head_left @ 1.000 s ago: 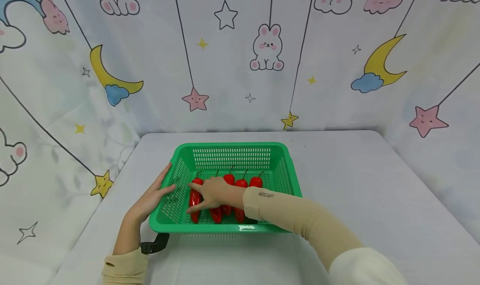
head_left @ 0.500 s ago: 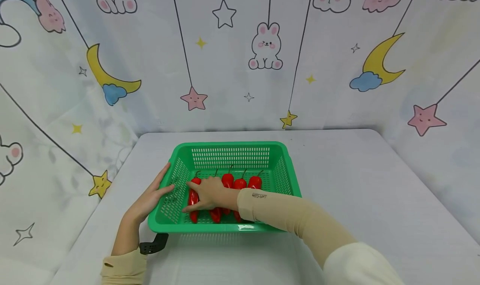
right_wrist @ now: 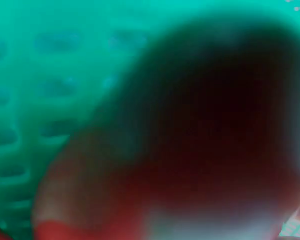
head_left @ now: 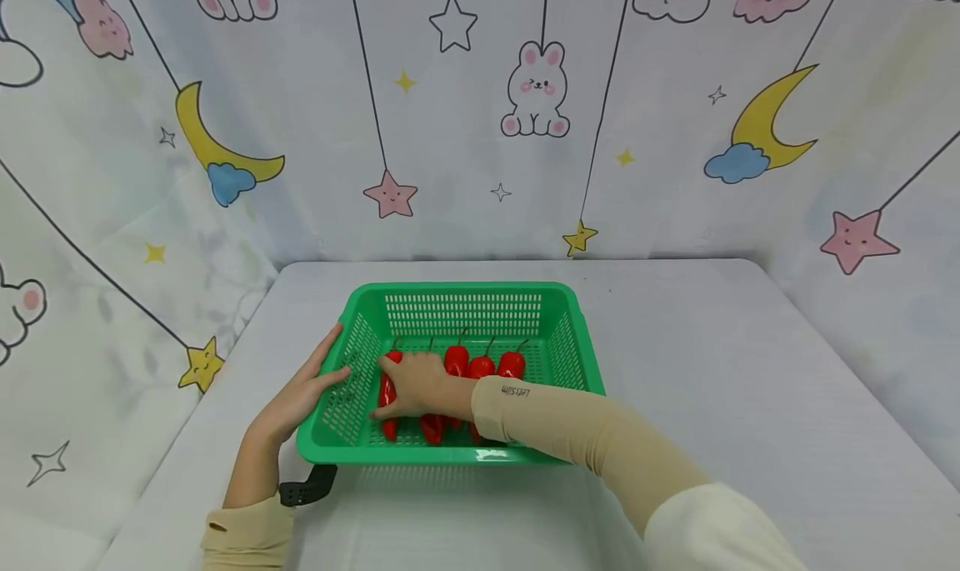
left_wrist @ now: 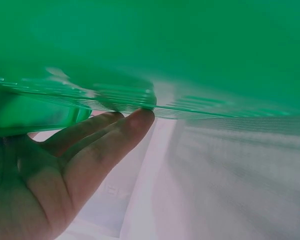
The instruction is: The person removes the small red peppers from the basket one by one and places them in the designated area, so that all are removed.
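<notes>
Two hands at a basket of red peppers

At the far left we see the left hand (head_left: 296, 398) holding the green basket (head_left: 375, 456) by its side wall, thumb over the rim and fingers extended along the outside; the left wrist view shows those fingers nearly straight against the plastic. A black piece (head_left: 309, 486) juts out by that wrist, near the basket's front corner.

Inside the basket, the leftmost pepper (head_left: 387, 392) lies lengthwise, stem away from us. The right hand (head_left: 416, 383) reaches over it, thumb and forefinger spread apart across it; the right wrist view is too blurred, so we cannot tell whether it is gripped. Four more peppers (head_left: 456, 358) lie side by side under and beyond that hand, partly covered by it and the tan sleeve (head_left: 577, 421). Farther right, we see the white-covered table (head_left: 697, 371).
</notes>
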{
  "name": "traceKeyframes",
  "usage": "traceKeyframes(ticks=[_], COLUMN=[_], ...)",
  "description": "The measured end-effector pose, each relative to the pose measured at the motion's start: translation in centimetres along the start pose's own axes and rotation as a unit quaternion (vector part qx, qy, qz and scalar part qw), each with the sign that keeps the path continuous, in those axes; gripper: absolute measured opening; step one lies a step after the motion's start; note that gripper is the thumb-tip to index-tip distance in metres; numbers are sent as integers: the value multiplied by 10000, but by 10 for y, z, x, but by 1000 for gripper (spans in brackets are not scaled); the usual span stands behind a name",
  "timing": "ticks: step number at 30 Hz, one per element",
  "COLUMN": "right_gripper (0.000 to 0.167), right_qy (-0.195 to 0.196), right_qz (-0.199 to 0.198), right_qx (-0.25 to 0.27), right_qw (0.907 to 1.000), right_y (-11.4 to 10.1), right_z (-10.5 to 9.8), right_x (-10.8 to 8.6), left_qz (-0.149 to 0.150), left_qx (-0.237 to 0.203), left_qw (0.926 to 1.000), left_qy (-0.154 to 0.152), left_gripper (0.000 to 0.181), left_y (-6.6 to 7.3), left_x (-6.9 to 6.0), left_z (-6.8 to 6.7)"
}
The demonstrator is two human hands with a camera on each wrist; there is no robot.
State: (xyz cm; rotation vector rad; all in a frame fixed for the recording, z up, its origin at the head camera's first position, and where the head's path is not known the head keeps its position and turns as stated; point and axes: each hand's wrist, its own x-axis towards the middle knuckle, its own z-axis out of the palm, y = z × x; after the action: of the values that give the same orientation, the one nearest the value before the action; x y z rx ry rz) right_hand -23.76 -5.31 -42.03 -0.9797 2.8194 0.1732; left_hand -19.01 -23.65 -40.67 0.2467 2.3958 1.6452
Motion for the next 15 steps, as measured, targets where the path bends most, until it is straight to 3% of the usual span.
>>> traceKeyframes(ticks=[10,15], right_gripper=[82,83], right_qy=[168,224], right_qz=[80,-69], right_qx=[208,572], right_qw=[9996,9981], right_y=[3,5], right_z=[-2,-4], right_x=[-1,-1], left_qz=[2,24], left_qx=[-54,85], left_qw=[10000,9999], left_qy=[-50,-92], left_gripper=[67,67], left_y=[3,4], left_x=[1,-1], left_z=[2,-2])
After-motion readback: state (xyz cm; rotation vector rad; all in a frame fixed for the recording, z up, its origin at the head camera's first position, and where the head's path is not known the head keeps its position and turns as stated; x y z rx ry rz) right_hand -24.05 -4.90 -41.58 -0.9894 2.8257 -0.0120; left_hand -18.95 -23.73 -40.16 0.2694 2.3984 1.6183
